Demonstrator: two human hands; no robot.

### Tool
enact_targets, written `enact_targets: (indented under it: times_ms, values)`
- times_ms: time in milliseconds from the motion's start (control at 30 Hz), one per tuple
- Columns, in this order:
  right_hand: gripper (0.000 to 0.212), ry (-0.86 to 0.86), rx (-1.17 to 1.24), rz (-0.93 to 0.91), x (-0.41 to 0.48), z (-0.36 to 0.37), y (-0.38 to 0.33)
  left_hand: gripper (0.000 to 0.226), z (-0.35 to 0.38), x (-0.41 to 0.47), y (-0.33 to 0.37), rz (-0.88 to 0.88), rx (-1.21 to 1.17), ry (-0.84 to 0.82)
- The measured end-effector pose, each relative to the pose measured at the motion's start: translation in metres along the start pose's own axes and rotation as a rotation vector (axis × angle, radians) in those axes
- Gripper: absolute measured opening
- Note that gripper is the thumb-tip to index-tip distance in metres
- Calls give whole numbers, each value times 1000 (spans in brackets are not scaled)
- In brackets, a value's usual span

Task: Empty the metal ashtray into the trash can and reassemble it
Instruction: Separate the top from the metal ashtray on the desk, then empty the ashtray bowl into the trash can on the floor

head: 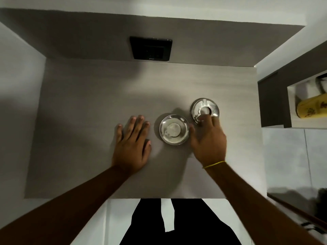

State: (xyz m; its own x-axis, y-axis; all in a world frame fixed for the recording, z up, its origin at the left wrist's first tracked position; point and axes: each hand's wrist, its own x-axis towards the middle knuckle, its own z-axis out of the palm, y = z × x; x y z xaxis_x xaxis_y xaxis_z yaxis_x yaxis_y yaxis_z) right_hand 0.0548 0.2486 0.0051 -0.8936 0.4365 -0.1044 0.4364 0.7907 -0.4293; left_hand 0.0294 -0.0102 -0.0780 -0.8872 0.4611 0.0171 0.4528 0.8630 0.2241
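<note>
The metal ashtray lies in two parts on the grey table [85, 106]. Its shiny bowl [174, 129] stands near the middle, with a pale round centre. The ring-shaped lid [203, 106], with a hole in its middle, lies just right and behind the bowl. My right hand [208, 138] reaches over the lid's near edge, and its fingertips touch or hover on the lid; the hand is blurred. My left hand [131, 145] rests flat on the table left of the bowl, fingers spread, holding nothing. No trash can is in view.
A black square switch panel [151, 48] sits on the wall behind the table. At the right stands a dark shelf unit [272, 101] with a yellow cylindrical container [311, 108] lying in it. My dark trousers show below the table's near edge.
</note>
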Motion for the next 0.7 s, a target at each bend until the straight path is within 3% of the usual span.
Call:
enact_targets:
  times_ms: [133, 300, 400, 500, 633, 700]
  values:
    - [23, -115, 209, 246, -14, 22, -21, 63, -5, 3, 4, -14, -39, -38]
    - [27, -128, 474, 289, -1, 16, -14, 58, -10, -26, 32, -41, -251, -61]
    - [28, -116, 606, 318, 0, -4, 16, 53, -9, -56, 79, 144, -292, -71]
    - [29, -110, 798, 397, -12, -32, 60, 59, -8, -62, 136, 418, -243, -205]
    - [39, 25, 937, 546, -50, -73, 137, 79, 10, -32, 221, 735, -130, -425]
    - [46, 111, 970, 640, -77, -88, 179, 79, 23, -12, 259, 874, -106, -433]
